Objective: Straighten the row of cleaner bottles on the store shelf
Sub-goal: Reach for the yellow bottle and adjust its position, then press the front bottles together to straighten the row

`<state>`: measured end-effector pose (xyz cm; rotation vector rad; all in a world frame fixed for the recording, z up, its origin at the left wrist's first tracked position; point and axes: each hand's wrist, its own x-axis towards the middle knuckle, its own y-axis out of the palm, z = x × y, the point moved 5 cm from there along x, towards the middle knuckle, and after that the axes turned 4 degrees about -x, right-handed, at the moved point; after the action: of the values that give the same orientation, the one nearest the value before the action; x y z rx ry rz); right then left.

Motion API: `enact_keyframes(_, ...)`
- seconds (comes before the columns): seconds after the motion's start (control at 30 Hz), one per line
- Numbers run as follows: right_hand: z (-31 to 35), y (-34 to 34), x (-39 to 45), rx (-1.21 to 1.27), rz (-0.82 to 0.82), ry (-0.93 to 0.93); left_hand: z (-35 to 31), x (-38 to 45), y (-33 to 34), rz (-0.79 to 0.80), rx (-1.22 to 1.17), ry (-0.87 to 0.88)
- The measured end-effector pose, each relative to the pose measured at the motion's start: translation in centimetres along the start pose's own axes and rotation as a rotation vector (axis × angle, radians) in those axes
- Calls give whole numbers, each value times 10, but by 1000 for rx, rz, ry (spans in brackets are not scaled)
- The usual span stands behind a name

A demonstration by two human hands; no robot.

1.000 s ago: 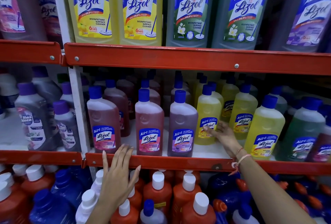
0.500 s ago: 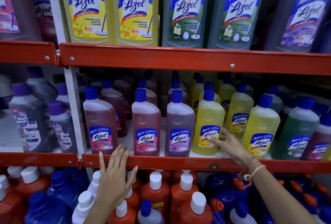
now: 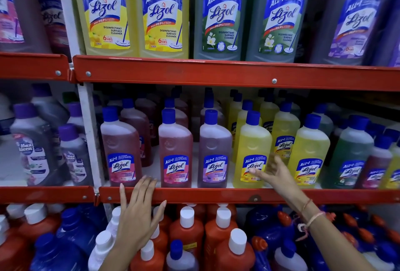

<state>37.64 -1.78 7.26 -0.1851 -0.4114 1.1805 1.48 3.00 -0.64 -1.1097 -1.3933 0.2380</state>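
Note:
A front row of blue-capped cleaner bottles stands on the middle shelf: two pink bottles (image 3: 121, 151) (image 3: 175, 153), a purple one (image 3: 214, 153), then a yellow bottle (image 3: 252, 151) at the red shelf lip (image 3: 216, 195). My right hand (image 3: 275, 173) is open with spread fingers, its fingertips against the yellow bottle's label and right side. Further right stand another yellow bottle (image 3: 308, 153) and a green one (image 3: 350, 153). My left hand (image 3: 138, 214) lies flat and open over the shelf lip, fingertips just below the pink bottles.
Large yellow, green and purple jugs (image 3: 162, 15) fill the upper shelf. Orange bottles with white caps (image 3: 186, 234) and blue bottles (image 3: 71, 236) crowd the lower shelf under my arms. Grey bottles with purple caps (image 3: 32, 147) stand left of the white upright (image 3: 88, 132).
The yellow bottle has come forward from behind the front row to the shelf lip, level with the purple bottle, and my right hand has slid to its right side. My left hand stays on the lip.

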Motion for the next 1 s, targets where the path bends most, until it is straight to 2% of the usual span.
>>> enact_keyframes(0.13, 24, 1, -39, -22, -471, -223, -3, 2, -5, 36, -96, -67)
enact_keyframes(0.2, 41, 15, -55, 59, -522, -337, -8, 7, -14, 13, -208, -127)
enact_keyframes(0.27, 60, 39, -63, 171, -400, -379, -15, 11, -26, -43, -379, -209)
enact_keyframes(0.33, 76, 70, -65, 275, -171, -331, -23, 14, -37, -59, -630, -314)
enact_keyframes(0.43, 87, 116, -69, 398, 159, -115, -31, 20, -42, -27, -988, -464)
enact_keyframes(0.5, 88, 139, -70, 417, 295, 8, -32, 28, -41, -14, -1144, -564)
enact_keyframes(0.6, 86, 161, -67, 378, 366, 94, -37, 37, -42, 35, -1259, -634)
enact_keyframes(0.8, 86, 178, -62, 322, 323, 113, -39, 38, -37, 211, -1227, -598)
enact_keyframes(1.0, 88, 181, -65, 290, 401, 121, -30, 38, -40, 185, -1211, -610)
